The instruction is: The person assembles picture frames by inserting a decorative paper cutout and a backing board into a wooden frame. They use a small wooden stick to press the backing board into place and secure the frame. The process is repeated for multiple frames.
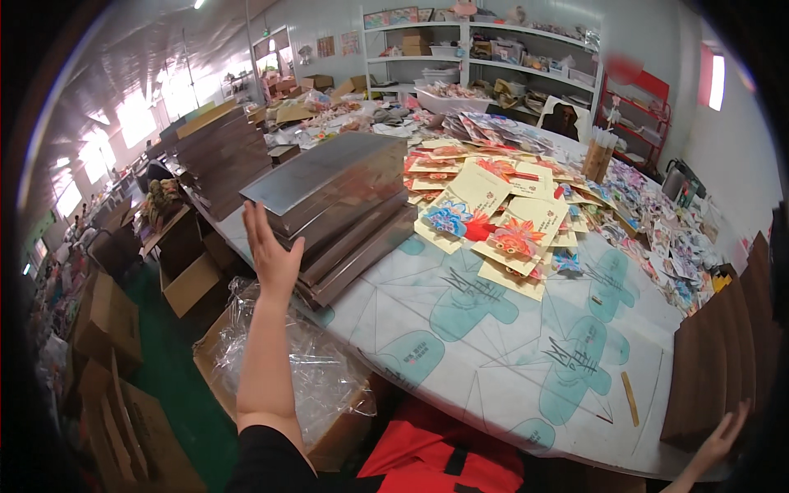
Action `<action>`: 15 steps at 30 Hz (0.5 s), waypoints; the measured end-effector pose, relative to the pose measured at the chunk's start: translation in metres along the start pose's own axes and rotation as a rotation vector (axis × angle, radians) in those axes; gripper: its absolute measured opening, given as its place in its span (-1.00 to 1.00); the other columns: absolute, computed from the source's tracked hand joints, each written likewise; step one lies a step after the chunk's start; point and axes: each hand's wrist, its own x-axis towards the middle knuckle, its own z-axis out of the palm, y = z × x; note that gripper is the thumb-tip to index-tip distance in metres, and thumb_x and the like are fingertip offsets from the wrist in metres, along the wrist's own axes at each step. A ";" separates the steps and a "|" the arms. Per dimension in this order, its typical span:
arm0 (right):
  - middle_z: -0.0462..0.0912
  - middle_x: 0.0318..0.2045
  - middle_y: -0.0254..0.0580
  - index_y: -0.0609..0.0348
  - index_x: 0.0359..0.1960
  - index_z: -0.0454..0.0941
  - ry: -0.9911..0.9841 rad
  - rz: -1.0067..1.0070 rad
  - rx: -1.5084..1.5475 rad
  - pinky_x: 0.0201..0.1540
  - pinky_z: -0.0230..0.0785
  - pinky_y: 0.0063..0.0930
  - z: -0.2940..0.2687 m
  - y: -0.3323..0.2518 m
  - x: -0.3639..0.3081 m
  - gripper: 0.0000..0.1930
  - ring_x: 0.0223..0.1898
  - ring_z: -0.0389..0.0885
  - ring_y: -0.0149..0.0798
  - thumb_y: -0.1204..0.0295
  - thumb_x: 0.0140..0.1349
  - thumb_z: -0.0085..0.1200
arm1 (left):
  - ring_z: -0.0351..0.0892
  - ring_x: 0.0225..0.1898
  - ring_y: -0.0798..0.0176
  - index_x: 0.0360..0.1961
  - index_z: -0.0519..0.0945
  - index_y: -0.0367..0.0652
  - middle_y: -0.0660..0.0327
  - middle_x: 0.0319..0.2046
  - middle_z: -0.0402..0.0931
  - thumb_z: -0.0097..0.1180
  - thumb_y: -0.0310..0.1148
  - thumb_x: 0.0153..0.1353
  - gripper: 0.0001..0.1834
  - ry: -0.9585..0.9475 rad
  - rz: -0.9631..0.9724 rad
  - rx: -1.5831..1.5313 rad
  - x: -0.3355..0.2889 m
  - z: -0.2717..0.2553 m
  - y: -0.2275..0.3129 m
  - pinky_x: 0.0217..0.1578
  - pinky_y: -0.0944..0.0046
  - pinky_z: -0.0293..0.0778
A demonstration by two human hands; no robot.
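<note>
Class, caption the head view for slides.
Left hand at dark rectangular boxes, right hand at brown stack, flat yellow cards piled on patterned white table.

The brown stack (713,370) (far right) is cut off at the view's edge.

The person's left forearm (267,353) reaches up from a black sleeve (267,462); the left hand (277,261) is raised, fingers extended, thumb spread. Far right, the right hand (720,440) angles upward, fingers loosely extended.
</note>
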 end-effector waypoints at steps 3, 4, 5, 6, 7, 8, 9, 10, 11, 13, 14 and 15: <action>0.30 0.26 -0.18 0.27 0.21 0.29 -0.223 0.206 0.283 0.25 0.15 -0.40 0.033 -0.005 -0.063 -0.63 0.22 0.32 -0.24 0.52 0.38 -0.20 | -0.01 0.35 -0.15 0.24 0.19 -0.20 -0.06 0.26 0.12 0.32 -0.45 -0.10 -0.16 -0.157 -0.003 -0.012 0.020 0.016 -0.015 0.32 0.05 0.01; 0.30 0.25 -0.18 0.28 0.18 0.30 -0.275 0.208 0.375 0.23 0.17 -0.38 0.042 -0.006 -0.080 -0.64 0.20 0.34 -0.22 0.55 0.37 -0.21 | 0.03 0.33 -0.15 0.21 0.22 -0.21 -0.05 0.24 0.17 0.32 -0.44 -0.09 -0.20 -0.189 0.004 -0.030 0.022 0.021 -0.020 0.31 0.06 0.03; 0.31 0.24 -0.14 0.32 0.12 0.34 -0.323 0.234 0.391 0.20 0.20 -0.37 0.049 -0.014 -0.095 -0.67 0.19 0.35 -0.19 0.59 0.33 -0.20 | 0.17 0.27 -0.14 0.05 0.34 -0.27 -0.05 0.12 0.32 0.28 -0.52 -0.08 -0.39 -0.123 0.088 0.001 0.021 0.025 -0.013 0.24 0.07 0.16; 0.33 0.23 -0.11 0.33 0.08 0.36 -0.351 0.231 0.396 0.19 0.21 -0.36 0.053 -0.020 -0.106 -0.68 0.18 0.36 -0.17 0.61 0.30 -0.19 | 0.20 0.25 -0.15 0.05 0.35 -0.26 -0.05 0.11 0.33 0.26 -0.53 -0.08 -0.40 -0.122 0.131 -0.017 0.017 0.030 -0.002 0.22 0.07 0.18; 0.34 0.22 -0.07 0.35 0.04 0.38 -0.378 0.228 0.402 0.18 0.22 -0.35 0.057 -0.025 -0.116 -0.69 0.16 0.37 -0.15 0.63 0.27 -0.18 | 0.22 0.22 -0.15 0.05 0.35 -0.25 -0.05 0.09 0.34 0.25 -0.55 -0.07 -0.41 -0.120 0.174 -0.034 0.014 0.033 0.010 0.21 0.06 0.20; 0.35 0.21 -0.03 0.37 0.00 0.40 -0.404 0.227 0.406 0.18 0.24 -0.34 0.059 -0.031 -0.125 -0.71 0.15 0.39 -0.13 0.65 0.24 -0.17 | 0.25 0.20 -0.16 0.05 0.36 -0.25 -0.05 0.07 0.35 0.23 -0.57 -0.06 -0.42 -0.118 0.219 -0.054 0.011 0.036 0.024 0.19 0.05 0.22; 0.37 0.19 -0.02 0.38 -0.02 0.42 -0.432 0.256 0.433 0.16 0.25 -0.34 0.063 -0.040 -0.131 -0.71 0.14 0.40 -0.12 0.65 0.22 -0.16 | 0.28 0.17 -0.14 0.05 0.36 -0.23 -0.04 0.05 0.36 0.22 -0.58 -0.07 -0.42 -0.121 0.282 -0.037 0.007 0.036 0.038 0.17 0.05 0.25; 0.39 0.18 0.00 0.38 -0.05 0.43 -0.460 0.285 0.458 0.15 0.25 -0.34 0.066 -0.050 -0.136 -0.71 0.12 0.42 -0.10 0.65 0.19 -0.15 | 0.31 0.14 -0.12 0.04 0.37 -0.22 -0.03 0.03 0.37 0.22 -0.60 -0.08 -0.42 -0.124 0.345 -0.022 0.004 0.036 0.049 0.15 0.05 0.27; 0.41 0.16 0.02 0.38 -0.07 0.45 -0.483 0.315 0.480 0.13 0.26 -0.34 0.066 -0.058 -0.139 -0.72 0.10 0.43 -0.09 0.65 0.17 -0.14 | 0.32 0.13 -0.05 0.09 0.34 -0.19 0.01 0.03 0.36 0.23 -0.59 -0.10 -0.36 -0.144 0.414 -0.016 0.005 0.035 0.056 0.15 0.07 0.26; 0.43 0.14 0.04 0.38 -0.11 0.46 -0.536 0.253 0.448 0.13 0.26 -0.31 0.061 -0.068 -0.143 -0.73 0.10 0.44 -0.05 0.66 0.14 -0.13 | 0.30 0.15 -0.03 0.11 0.31 -0.17 0.03 0.04 0.36 0.26 -0.58 -0.13 -0.30 -0.117 0.462 -0.028 0.014 0.032 0.069 0.17 0.04 0.23; 0.43 0.13 0.06 0.37 -0.14 0.47 -0.563 0.223 0.432 0.13 0.26 -0.29 0.057 -0.074 -0.143 -0.74 0.10 0.44 -0.03 0.66 0.12 -0.12 | 0.29 0.17 -0.02 0.13 0.29 -0.16 0.05 0.05 0.35 0.27 -0.57 -0.15 -0.27 -0.103 0.485 -0.034 0.018 0.030 0.071 0.17 0.03 0.21; 0.45 0.10 0.10 0.36 -0.19 0.49 -0.572 0.242 0.439 0.15 0.23 -0.25 0.052 -0.081 -0.145 -0.77 0.10 0.44 0.02 0.67 0.09 -0.10 | 0.25 0.20 0.02 0.17 0.24 -0.12 0.08 0.08 0.33 0.33 -0.53 -0.22 -0.17 -0.102 0.471 0.155 0.022 0.029 0.068 0.19 -0.03 0.17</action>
